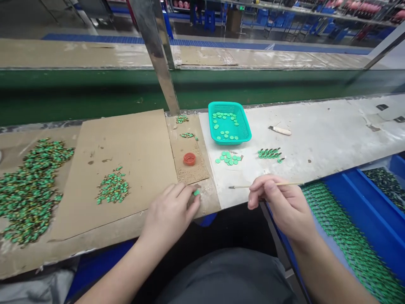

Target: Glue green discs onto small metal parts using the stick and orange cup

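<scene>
My left hand (172, 209) is low over the front edge of the worktable, its thumb and index finger closed on a small green disc (196, 192). My right hand (280, 200) grips a thin paintbrush (242, 186) by its handle, the dark tip pointing left. Beyond my left hand stands a small red cap-like dish (189, 159) on a piece of cardboard. Loose green discs (228, 158) lie on the white surface between the hands, in front of a turquoise basket (210, 122) with more discs inside. Small green pieces with dark tips (268, 153) stand in rows farther right.
A white-handled knife (281, 131) lies behind the rows. To the left are a large heap of green-and-gold pieces (34, 181) and a smaller pile (113, 186) on cardboard (139, 143). A metal post (158, 55) rises at the back. Blue trays (351, 198) sit below right.
</scene>
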Tool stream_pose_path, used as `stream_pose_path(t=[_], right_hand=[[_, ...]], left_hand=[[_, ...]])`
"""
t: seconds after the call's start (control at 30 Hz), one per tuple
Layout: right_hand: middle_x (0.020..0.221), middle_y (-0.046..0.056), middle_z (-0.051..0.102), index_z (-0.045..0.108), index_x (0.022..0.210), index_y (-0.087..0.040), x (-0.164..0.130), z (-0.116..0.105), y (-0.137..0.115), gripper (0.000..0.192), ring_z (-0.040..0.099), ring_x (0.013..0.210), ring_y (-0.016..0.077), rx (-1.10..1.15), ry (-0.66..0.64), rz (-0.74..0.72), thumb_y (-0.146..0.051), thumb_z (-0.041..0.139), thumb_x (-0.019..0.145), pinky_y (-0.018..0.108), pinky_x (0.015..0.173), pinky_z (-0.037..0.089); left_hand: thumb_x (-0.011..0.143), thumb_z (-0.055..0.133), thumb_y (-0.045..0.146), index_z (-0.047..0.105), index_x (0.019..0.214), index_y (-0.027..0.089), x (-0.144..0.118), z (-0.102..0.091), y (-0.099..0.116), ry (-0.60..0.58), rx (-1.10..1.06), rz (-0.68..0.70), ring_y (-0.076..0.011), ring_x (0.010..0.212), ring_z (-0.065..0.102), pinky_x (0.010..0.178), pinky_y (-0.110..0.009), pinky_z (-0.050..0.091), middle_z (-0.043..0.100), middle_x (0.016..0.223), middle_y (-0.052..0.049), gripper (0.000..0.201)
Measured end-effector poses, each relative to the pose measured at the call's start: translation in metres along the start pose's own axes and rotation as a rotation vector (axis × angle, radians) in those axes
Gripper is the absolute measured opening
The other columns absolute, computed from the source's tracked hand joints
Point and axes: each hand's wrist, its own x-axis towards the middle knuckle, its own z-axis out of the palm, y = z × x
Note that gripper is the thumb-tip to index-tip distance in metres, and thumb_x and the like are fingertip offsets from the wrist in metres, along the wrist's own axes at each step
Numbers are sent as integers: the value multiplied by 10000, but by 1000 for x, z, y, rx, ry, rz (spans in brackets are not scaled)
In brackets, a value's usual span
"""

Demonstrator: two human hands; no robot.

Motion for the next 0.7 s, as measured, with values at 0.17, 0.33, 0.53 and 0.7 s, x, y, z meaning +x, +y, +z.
stream_pose_path(t=[0.17,0.33,0.53,0.7], right_hand=[[892,56,845,844,1098,-224,15,14,16,368,823,798,177,-43,77,-48,-505,624,1190,306,748,711],[897,-18,834,660,1144,-257,39,45,25,114,835,818,154,-83,55,-127,-362,702,1164,312,790,721],[915,-22,753,598,1105,-265,77,87,47,100,786,797,140,-387,27,-370,-310,595,1194,315,757,659],[874,-19,713,619,999,-267,105,106,57,199,704,773,135,-712,-19,-621,-282,592,1195,312,724,572]], left_hand=[[1166,619,418,697,1033,213,-10,-3,-7,90,-49,-28,-221,852,743,763,-377,558,739,912,-29,256],[1119,681,198,734,1189,216,-26,-10,-10,140,-176,113,-198,928,745,862,-363,582,811,1088,-25,89],[1102,676,167,774,1275,153,-38,-7,-14,130,-117,215,-248,991,767,886,-449,616,851,1218,-79,199],[1089,589,137,825,1084,216,-45,-1,-20,103,-76,281,-274,1039,797,809,-474,617,841,1327,-80,250]])
